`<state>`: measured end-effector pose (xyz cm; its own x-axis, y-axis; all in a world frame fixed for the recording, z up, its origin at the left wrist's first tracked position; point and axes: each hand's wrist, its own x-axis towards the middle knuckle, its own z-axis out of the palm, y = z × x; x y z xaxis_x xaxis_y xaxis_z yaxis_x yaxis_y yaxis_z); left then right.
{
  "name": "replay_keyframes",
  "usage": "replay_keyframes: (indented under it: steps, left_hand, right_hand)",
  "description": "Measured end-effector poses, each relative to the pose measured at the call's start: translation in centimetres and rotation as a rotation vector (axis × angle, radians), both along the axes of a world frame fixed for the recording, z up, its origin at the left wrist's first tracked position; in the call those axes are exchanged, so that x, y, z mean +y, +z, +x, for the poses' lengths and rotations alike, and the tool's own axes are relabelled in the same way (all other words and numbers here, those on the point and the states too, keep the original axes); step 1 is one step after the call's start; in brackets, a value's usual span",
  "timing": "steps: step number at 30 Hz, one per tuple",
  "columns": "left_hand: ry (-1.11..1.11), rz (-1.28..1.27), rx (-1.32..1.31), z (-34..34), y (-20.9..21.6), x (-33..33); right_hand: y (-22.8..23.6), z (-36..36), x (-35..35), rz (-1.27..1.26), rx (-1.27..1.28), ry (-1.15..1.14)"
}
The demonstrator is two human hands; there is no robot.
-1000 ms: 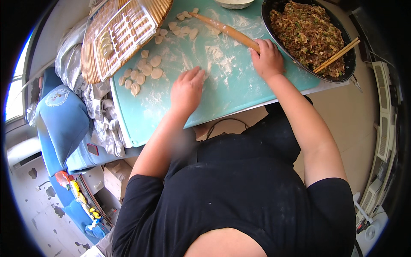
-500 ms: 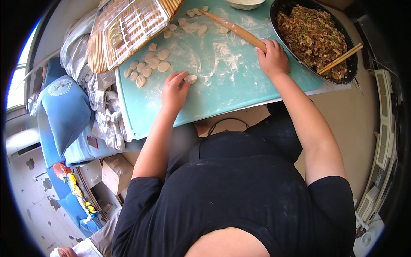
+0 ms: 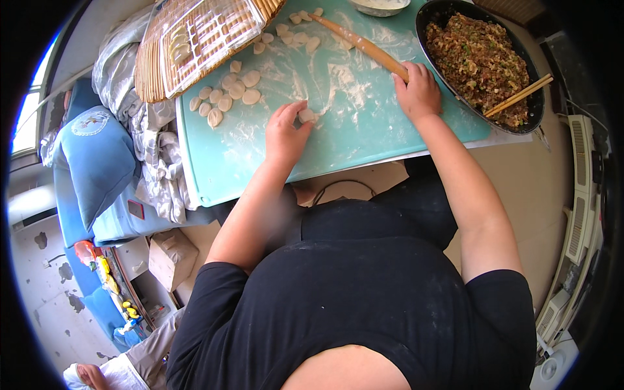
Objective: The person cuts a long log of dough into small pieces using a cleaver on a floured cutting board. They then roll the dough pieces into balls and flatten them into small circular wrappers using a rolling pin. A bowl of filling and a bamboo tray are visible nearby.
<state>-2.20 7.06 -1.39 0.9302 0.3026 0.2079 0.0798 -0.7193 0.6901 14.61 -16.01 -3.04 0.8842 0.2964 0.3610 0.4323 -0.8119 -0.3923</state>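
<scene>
A small flattened dough piece (image 3: pixel 306 116) is pinched between the thumb and fingers of my left hand (image 3: pixel 285 135), low over the floury green board (image 3: pixel 240 169). My right hand (image 3: pixel 419 94) is closed round the near end of a wooden rolling pin (image 3: pixel 364 47), which slants away to the far left across the board. Several round dough pieces (image 3: pixel 225 103) lie in a cluster beyond and to the left of my left hand. More dough lumps (image 3: pixel 300 39) are scattered farther back.
A black pan of minced filling (image 3: pixel 478 62) stands at the right, chopsticks (image 3: pixel 520 95) across its rim. A woven tray (image 3: pixel 148 78) bearing a plastic divided tray is at the far left. A flour bowl (image 3: pixel 380 6) sits at the back. Another person's hand (image 3: pixel 94 376) shows lower left.
My left hand has moved right with the dough piece, its fingers closing on it. My right hand and the rolling pin have kept almost the same place.
</scene>
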Motion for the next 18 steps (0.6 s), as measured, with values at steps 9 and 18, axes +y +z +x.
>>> replay_keyframes:
  steps: [9, 18]
  left_hand:
    - [-0.058, 0.241, -0.036, 4.3, 2.9, 0.4]
    - [-0.126, 0.71, 0.279, 5.5, -0.9, 1.3]
  right_hand:
    - [-0.1, 0.0, -0.1, 0.001, 0.019, -0.004]
    - [-0.4, 0.0, -0.3, 0.025, 0.028, 0.008]
